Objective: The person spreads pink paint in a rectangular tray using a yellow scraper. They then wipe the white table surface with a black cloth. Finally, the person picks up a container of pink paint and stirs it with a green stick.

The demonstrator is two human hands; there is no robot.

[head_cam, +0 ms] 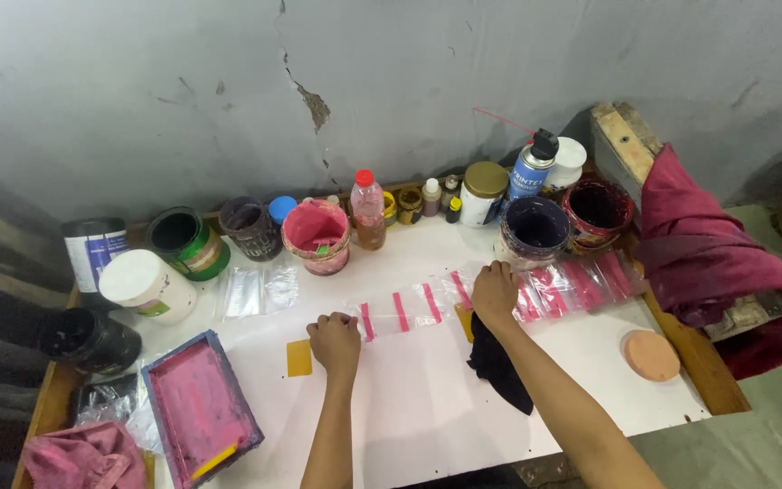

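- pink-striped clear bags (409, 311) lie in a row on the white desk (409, 407), between my hands.
- left grip (335, 342) is fisted, pinning the row's left end.
- right grip (494, 292) presses flat on the bags, fingers curled, holding nothing.
- best to keep both ends pinned and the overlap even.

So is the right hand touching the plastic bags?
Touching. The head view shows the right hand pressed flat on the row of clear bags with pink strips, with no gap between them.
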